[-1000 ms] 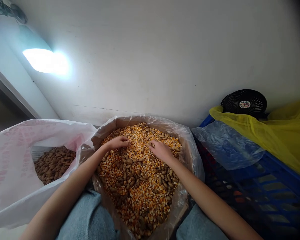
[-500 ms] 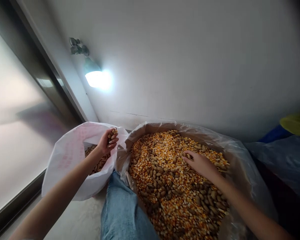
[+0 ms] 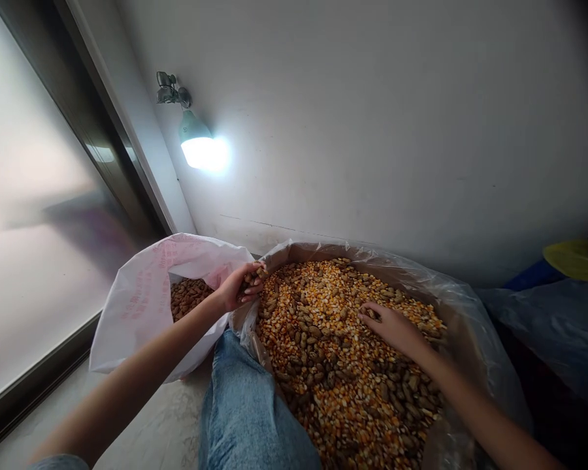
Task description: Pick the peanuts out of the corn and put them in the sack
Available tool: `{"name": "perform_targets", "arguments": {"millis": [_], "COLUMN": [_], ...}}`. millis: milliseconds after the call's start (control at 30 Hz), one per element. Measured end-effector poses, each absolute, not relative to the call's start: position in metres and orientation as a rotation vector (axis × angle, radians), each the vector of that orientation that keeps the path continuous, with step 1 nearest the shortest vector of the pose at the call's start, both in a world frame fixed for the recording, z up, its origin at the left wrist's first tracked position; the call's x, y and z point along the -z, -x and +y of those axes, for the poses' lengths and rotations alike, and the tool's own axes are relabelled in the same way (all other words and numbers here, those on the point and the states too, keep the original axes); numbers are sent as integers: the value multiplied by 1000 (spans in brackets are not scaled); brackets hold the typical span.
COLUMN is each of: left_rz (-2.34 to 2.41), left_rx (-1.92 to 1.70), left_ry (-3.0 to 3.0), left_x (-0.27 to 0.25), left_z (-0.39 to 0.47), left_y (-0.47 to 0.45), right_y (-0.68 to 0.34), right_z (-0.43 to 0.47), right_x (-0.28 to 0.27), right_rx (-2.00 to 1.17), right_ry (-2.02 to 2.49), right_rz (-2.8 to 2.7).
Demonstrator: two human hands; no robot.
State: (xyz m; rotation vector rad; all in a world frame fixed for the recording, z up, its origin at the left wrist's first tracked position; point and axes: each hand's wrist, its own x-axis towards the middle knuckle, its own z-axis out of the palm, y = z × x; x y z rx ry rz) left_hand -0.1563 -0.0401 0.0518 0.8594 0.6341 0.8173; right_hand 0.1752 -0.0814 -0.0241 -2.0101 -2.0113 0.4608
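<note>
Peanuts in their shells fill my left hand [image 3: 241,286], whose fingers curl round them at the left rim of a big plastic-lined sack [image 3: 463,307]. Inside that sack, loose corn kernels [image 3: 330,281] lie mixed with unshelled peanuts [image 3: 311,336]. Over the corn, my right hand [image 3: 385,324] is closed, thumb and fingers bent round what look like peanuts at its fingertips. A white woven sack [image 3: 127,313] with pink print stands on the left, and more peanuts [image 3: 189,297] lie in it, partly hidden by my left forearm.
A lit bulb [image 3: 203,147] hangs from a bracket on the wall [image 3: 347,130] behind the sacks. My jeans-clad leg [image 3: 249,405] is between the sacks. A frosted door [image 3: 29,228] is at left; plastic bags [image 3: 558,320] and a yellow item [image 3: 581,258] lie at right.
My left hand, still holding peanuts, has moved right from over the white sack to the big sack's rim. My right hand stays low over the corn. The view has shifted slightly.
</note>
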Motion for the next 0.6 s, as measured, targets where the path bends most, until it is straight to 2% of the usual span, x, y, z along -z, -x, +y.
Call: {"name": "perform_targets", "arguments": {"millis": [167, 333, 467, 600], "left_rz": [650, 810, 1325, 1904], "left_rx": [-800, -946, -1007, -682], "left_ry": [-877, -913, -1363, -1915], "left_x": [-43, -39, -41, -38], "left_z": [-41, -33, -21, -15], "left_y": [142, 178, 238, 289], "right_y": [-176, -175, -175, -171], "right_z": [-83, -83, -83, -79], "right_x": [21, 17, 16, 15], "right_rx": [-478, -497, -535, -598], "right_ry": [1992, 1984, 1979, 1956], "right_rz": [-2003, -1990, -1973, -1909]}}
